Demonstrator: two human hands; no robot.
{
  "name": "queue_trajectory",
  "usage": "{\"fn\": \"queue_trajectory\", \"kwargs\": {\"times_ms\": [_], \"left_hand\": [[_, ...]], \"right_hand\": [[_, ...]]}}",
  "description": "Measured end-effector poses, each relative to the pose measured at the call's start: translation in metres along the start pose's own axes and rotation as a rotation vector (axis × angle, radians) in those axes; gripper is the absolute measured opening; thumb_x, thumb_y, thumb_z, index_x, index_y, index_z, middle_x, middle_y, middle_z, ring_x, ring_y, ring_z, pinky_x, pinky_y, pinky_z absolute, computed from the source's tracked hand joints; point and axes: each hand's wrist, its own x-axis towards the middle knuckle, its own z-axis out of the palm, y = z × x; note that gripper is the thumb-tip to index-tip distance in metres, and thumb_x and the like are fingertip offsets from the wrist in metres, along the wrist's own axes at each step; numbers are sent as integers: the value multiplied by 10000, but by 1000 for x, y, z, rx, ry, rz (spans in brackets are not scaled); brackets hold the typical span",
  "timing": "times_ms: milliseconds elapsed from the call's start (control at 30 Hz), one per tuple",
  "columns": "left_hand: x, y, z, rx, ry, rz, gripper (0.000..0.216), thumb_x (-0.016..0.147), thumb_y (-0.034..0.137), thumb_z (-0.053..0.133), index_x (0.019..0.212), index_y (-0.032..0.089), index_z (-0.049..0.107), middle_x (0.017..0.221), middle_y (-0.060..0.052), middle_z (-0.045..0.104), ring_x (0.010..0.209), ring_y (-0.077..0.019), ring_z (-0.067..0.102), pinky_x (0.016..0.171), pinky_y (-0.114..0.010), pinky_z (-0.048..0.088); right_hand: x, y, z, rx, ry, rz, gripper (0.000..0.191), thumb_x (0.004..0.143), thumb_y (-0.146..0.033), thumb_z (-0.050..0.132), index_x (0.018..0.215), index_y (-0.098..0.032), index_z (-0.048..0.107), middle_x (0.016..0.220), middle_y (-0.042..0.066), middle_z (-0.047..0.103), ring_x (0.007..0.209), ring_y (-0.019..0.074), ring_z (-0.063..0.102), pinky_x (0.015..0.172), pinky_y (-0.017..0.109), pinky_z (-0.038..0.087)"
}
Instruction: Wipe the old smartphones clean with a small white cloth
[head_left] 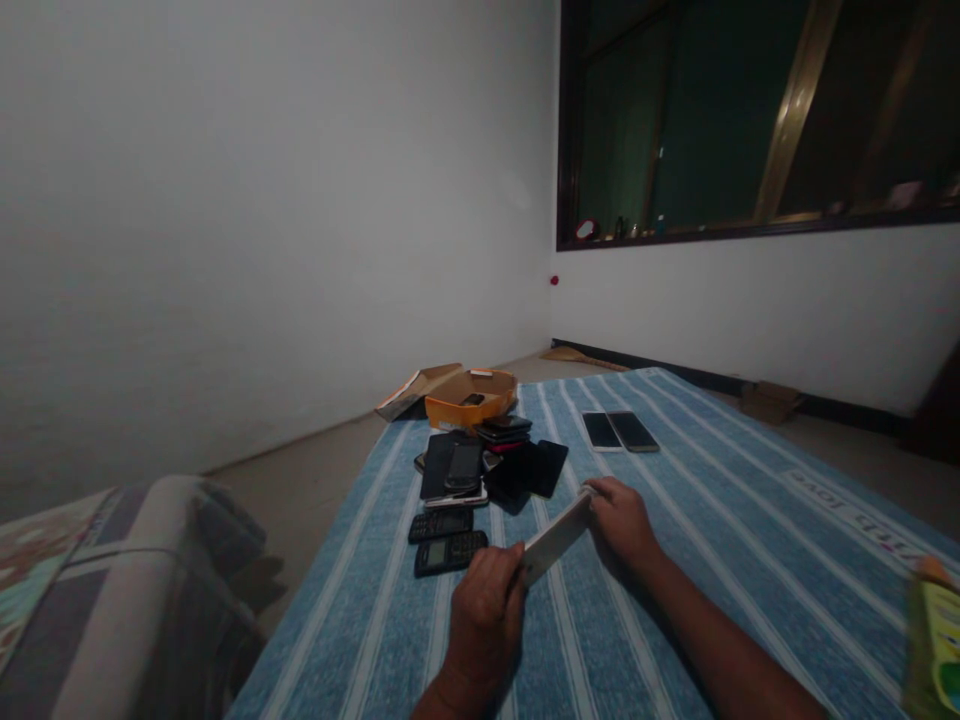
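Both my hands hold one pale, flat smartphone above a blue striped mat. My left hand grips its near end, fingers closed. My right hand pinches the far end. Just beyond lies a pile of dark phones, with two keypad phones side by side on its near side. Two more smartphones lie flat side by side further back on the mat.
An orange cardboard box with a small dark item inside sits at the mat's far left corner. A rolled cloth bundle lies at the left. A green-yellow packet is at the right edge. White walls and a dark window stand behind.
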Motion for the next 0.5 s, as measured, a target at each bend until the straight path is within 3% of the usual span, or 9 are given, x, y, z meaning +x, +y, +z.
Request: {"fn": "queue_trajectory", "kwargs": {"times_ms": [167, 233, 400, 500], "left_hand": [[-2, -1, -1, -1, -17, -5, 169, 970, 128, 456, 1049, 151, 604, 758, -44, 662, 653, -179, 641, 570, -273, 543], [-1, -1, -1, -2, -14, -1, 171, 971, 128, 457, 1056, 152, 603, 762, -46, 667, 656, -179, 644, 574, -272, 545], [1, 1, -2, -3, -12, -12, 168, 983, 152, 446, 1024, 161, 609, 746, -46, 663, 645, -183, 641, 559, -275, 536], [1, 2, -2, -6, -10, -13, 172, 986, 158, 439, 1025, 157, 607, 745, -46, 662, 643, -180, 642, 558, -273, 536]], "right_hand": [[-3, 7, 2, 74, -54, 125, 146, 540, -261, 448, 477, -201, 567, 526, 4, 549, 579, 173, 544, 573, 265, 410], [-4, 7, 4, 122, -64, 176, 169, 541, -280, 447, 512, -191, 587, 523, 1, 535, 526, 158, 521, 513, 253, 387], [-7, 3, 8, 250, -46, 306, 419, 617, -344, 429, 840, -126, 710, 579, 13, 571, 442, 148, 499, 417, 249, 370], [-9, 3, 8, 306, -35, 303, 377, 598, -337, 464, 789, -127, 713, 561, 4, 557, 445, 135, 482, 420, 239, 363]]}}
